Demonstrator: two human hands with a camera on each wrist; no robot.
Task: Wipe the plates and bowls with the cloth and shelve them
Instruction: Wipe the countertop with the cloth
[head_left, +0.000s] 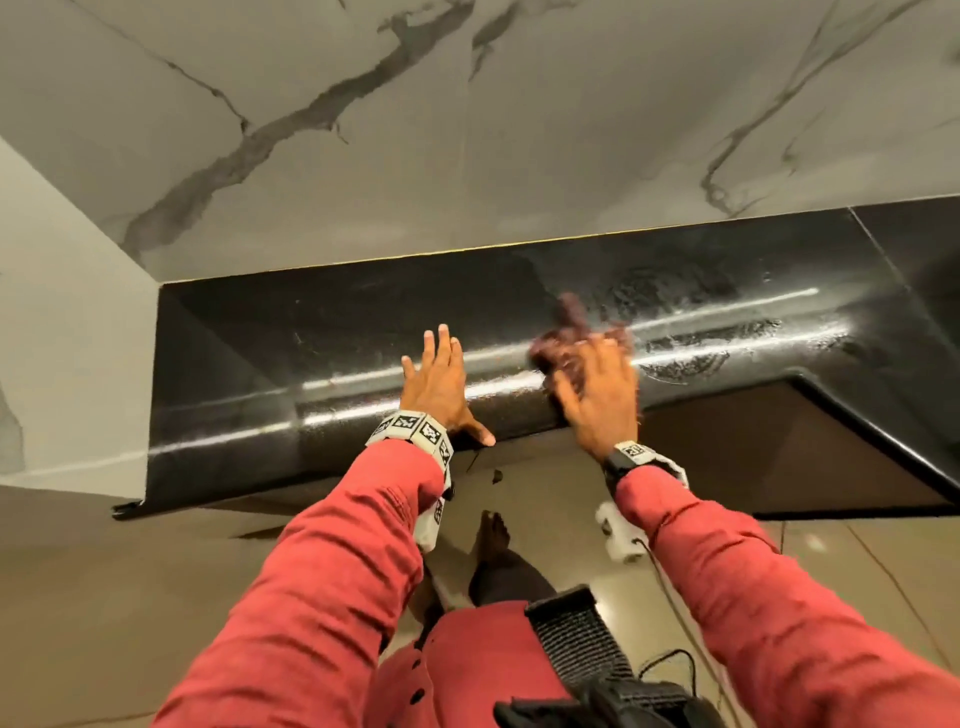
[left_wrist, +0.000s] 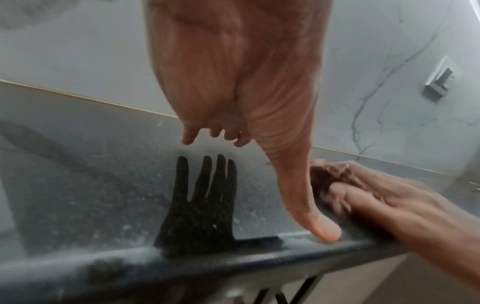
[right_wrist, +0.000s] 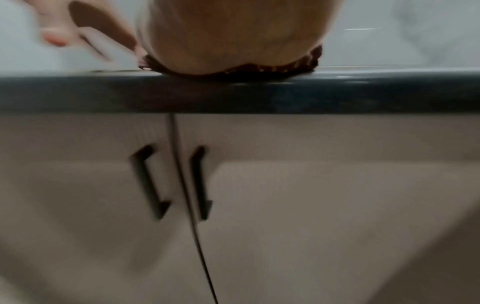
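A maroon cloth (head_left: 561, 338) lies bunched on the black countertop (head_left: 311, 338) near its front edge. My right hand (head_left: 602, 395) is on top of it with the fingers dug into the fabric, and both are motion-blurred. The left wrist view shows that right hand (left_wrist: 389, 201) over the cloth (left_wrist: 327, 174). In the right wrist view the cloth (right_wrist: 306, 61) pokes out under the palm. My left hand (head_left: 441, 379) is open with straight fingers just left of it, thumb (left_wrist: 324, 230) on the counter's edge. No plates or bowls are in view.
Wet wipe marks (head_left: 685, 353) shine on the counter to the right of the cloth. A marble wall (head_left: 467, 130) backs the counter, with a socket (left_wrist: 441, 78) on it. Below are beige cabinet doors with two black handles (right_wrist: 148, 181). The counter turns a corner at the right.
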